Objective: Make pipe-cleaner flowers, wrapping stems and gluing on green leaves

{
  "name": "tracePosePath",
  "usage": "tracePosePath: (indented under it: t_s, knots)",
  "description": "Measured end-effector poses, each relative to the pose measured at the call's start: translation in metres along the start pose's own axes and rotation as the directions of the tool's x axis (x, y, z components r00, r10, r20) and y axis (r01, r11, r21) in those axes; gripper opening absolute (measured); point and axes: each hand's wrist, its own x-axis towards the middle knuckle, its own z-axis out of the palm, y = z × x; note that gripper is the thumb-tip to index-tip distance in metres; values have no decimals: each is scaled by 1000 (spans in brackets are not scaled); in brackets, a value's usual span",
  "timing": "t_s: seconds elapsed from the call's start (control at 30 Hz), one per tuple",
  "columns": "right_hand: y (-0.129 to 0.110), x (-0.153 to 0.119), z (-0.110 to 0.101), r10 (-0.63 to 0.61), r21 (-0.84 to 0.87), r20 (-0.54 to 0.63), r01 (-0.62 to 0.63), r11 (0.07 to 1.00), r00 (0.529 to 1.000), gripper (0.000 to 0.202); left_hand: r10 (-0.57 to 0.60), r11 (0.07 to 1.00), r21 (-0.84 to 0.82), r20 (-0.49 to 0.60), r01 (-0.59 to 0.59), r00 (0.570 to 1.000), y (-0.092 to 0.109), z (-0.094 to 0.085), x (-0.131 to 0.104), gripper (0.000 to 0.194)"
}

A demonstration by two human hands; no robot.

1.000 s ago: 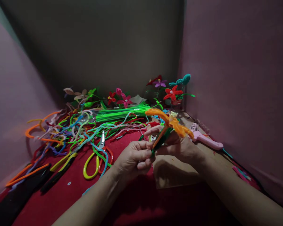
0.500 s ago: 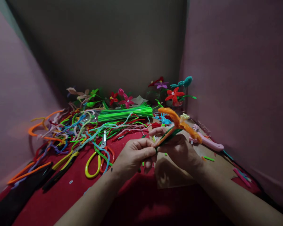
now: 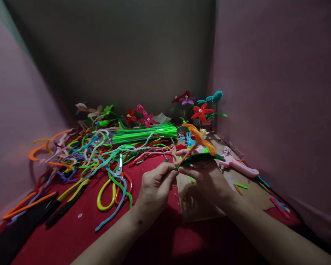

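Observation:
An orange fuzzy flower (image 3: 200,138) with a pale yellow centre leans to the right on an orange stem above my hands. A dark green leaf (image 3: 201,158) stretches right from the stem's lower end, over my right hand. My left hand (image 3: 157,184) pinches the green lower end of the stem between thumb and fingers. Close beside it, my right hand (image 3: 206,178) has its thumb and fingers closed at the base of the leaf; some of its fingers are hidden behind the leaf and stem.
Scissors (image 3: 120,165), pliers (image 3: 71,197) and tangled coloured pipe cleaners (image 3: 79,151) lie left on the red cloth (image 3: 99,243). A green bundle (image 3: 146,133) and finished flowers (image 3: 146,119) are behind. A pink glue gun (image 3: 241,166) rests on the board (image 3: 198,206) at right.
The green leaf has swung away from the orange stem and lies lower, pointing right. The flower has turned, its yellow centre now mostly behind the petals. Both hands have shifted slightly left in view.

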Motion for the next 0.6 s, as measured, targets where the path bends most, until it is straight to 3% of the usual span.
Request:
tracePosePath:
  t_s: [0.07, 0.17, 0.37, 0.6]
  knots:
    - [-4, 2, -3, -17, -67, 100, 24, 997, 995, 11, -214, 942, -247, 85, 229, 973, 6, -1, 1, 15]
    - [-11, 3, -7, -45, -115, 210, 70, 991, 977, 9, -315, 785, -489, 214, 381, 925, 8, -2, 2, 15]
    - [-22, 6, -8, 6, -31, 262, 2, 1000, 965, 28, -245, 566, -665, 430, 488, 869, -5, -6, 7, 17]
    - [-13, 9, -16, -21, 0, 400, 22, 1000, 916, 23, -92, 288, -630, 732, 722, 675, -20, -2, 5, 20]
